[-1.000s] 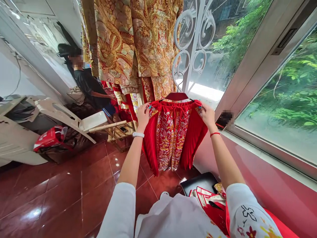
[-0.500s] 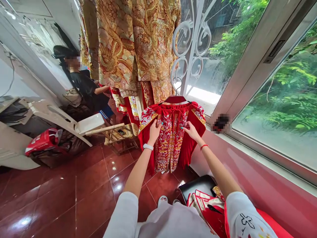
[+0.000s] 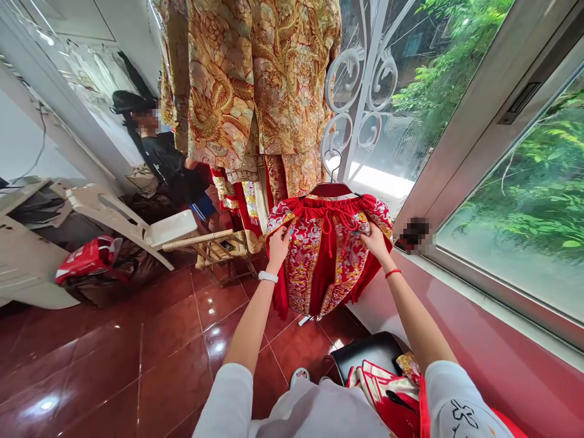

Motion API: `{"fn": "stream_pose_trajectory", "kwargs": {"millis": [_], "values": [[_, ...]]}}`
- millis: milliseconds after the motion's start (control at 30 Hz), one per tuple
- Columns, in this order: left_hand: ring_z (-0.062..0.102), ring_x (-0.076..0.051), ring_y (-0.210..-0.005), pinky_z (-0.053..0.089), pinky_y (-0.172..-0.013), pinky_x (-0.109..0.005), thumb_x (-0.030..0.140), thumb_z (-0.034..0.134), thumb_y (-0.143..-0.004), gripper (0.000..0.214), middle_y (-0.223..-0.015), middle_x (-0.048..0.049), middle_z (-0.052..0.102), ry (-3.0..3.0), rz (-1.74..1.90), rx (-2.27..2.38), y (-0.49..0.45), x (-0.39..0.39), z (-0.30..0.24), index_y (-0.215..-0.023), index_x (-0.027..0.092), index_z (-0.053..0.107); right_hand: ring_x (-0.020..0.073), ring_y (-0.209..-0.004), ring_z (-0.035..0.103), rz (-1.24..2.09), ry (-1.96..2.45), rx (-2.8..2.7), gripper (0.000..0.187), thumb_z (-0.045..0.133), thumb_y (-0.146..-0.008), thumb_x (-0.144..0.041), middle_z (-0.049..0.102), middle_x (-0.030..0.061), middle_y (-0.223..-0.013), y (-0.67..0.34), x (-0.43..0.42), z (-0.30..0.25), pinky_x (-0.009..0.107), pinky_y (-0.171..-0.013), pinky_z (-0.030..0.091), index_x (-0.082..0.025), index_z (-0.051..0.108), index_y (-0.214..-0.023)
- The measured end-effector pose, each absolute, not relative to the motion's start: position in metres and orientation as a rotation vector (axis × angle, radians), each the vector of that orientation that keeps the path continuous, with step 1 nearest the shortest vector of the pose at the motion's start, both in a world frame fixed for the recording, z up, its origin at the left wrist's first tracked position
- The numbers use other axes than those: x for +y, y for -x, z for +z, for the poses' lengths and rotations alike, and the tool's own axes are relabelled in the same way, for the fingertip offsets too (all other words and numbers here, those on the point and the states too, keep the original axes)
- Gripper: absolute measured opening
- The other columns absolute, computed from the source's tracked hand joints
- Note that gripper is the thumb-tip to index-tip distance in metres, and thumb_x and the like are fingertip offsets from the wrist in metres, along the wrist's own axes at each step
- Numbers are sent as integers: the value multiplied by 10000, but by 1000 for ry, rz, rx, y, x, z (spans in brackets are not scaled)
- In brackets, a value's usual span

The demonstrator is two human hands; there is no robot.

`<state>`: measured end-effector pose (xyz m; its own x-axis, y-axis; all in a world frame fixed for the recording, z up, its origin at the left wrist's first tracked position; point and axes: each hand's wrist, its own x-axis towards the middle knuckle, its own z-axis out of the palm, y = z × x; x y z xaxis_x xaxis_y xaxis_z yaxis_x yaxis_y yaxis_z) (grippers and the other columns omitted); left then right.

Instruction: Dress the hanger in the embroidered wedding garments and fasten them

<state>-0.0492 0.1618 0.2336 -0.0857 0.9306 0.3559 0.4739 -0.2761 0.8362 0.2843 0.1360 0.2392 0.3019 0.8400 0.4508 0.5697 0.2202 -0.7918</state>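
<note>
Dark red glossy floor tiles [image 3: 168, 359] extended below the work position, with a metal-framed window [image 3: 538, 176] to the right. Red skirt with gold-and-silver embroidered front panels [image 3: 303, 264]: suspended from a dark red hanger with a thin metal hook [image 3: 331, 190], in front of a white scrolled metal grille [image 3: 341, 76]. The hanger probably carried the weight, freeing both hands for the cloth. The left hand [image 3: 279, 248] pinched the skirt's left side below the gathered waistband; the right hand [image 3: 376, 241] grasped the right panel. These grips probably held the panels apart, exposing the plain red layer between their edges.

Edges: a pink-red wall [image 3: 440, 304] limited movement to the right, gold embroidered garments [image 3: 260, 91] hung behind, and a black seat [image 3: 358, 354] stood below. More room lay leftward, short of the bamboo stool [image 3: 219, 250].
</note>
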Motion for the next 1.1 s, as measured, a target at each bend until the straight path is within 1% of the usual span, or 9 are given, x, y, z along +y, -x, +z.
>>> {"fn": "stream_pose_trajectory", "kwargs": {"millis": [167,233,300,367,433,600,833,967,1100], "values": [[695,-226,-1035,570,-936,-389,196,445,-978,289,-1196,-122,701,-1904,1386,1521,49,130,233,-1188,196,644,280,-833,651,203,1502,-1469,328,611,-804,-394,689,102,-938,-285,110,248,477,-842,557,-197,618,-1066],[639,-240,-1183,524,-1052,-425,154,446,-957,334,-1256,-117,661,-2017,1496,1598,55,124,242,-1225,218,634,307,-967,637,-46,1548,-1333,385,595,-825,-369,665,127,-1047,-290,105,253,516,-924,535,-207,605,-1175],[541,-282,-1327,430,-1165,-479,157,548,-908,403,-1326,-135,607,-2109,1572,1735,62,127,257,-1302,224,600,354,-1196,562,-257,1580,-1321,567,614,-792,-298,592,163,-1277,-297,106,258,565,-1035,477,-228,545,-1350],[424,-333,-1437,346,-1223,-520,179,692,-826,645,-1458,-172,500,-2200,1541,1815,69,141,274,-1439,207,494,363,-1334,482,-275,1575,-1490,752,581,-758,-186,493,162,-1444,-302,113,266,560,-1087,451,-254,448,-1495],[375,-364,-1470,322,-1226,-550,187,757,-782,841,-1519,-191,432,-2330,1393,1793,73,157,287,-1532,201,376,343,-1322,516,-196,1560,-1631,845,501,-735,-87,492,150,-1457,-309,124,276,526,-1075,473,-262,400,-1556],[529,-322,-1327,435,-1134,-515,131,573,-899,704,-1395,-159,532,-2458,1144,1727,73,180,288,-1555,251,350,314,-1175,627,-27,1519,-1811,929,468,-644,-25,629,126,-1272,-337,155,302,518,-1059,494,-250,463,-1545],[428,-295,-1437,351,-1220,-521,-50,414,-785,820,-1452,-161,469,-2328,1365,1786,65,182,272,-1556,226,372,310,-1354,550,347,1301,-1945,806,466,-599,-58,663,100,-1369,-365,179,299,558,-1189,373,-200,621,-1377],[348,-317,-1505,302,-1248,-546,34,507,-836,751,-1567,-168,396,-2256,1381,1776,72,175,255,-1549,221,366,291,-1439,468,253,1286,-1725,851,537,-659,-108,529,124,-1531,-356,167,273,506,-1238,313,-184,480,-1505],[225,-366,-1557,207,-1269,-585,157,610,-857,758,-1631,-236,277,-1962,1491,1773,61,125,218,-1554,139,311,270,-1478,415,275,1324,-1358,913,644,-753,-299,422,127,-1605,-335,101,182,461,-1237,324,-218,298,-1593]]}}
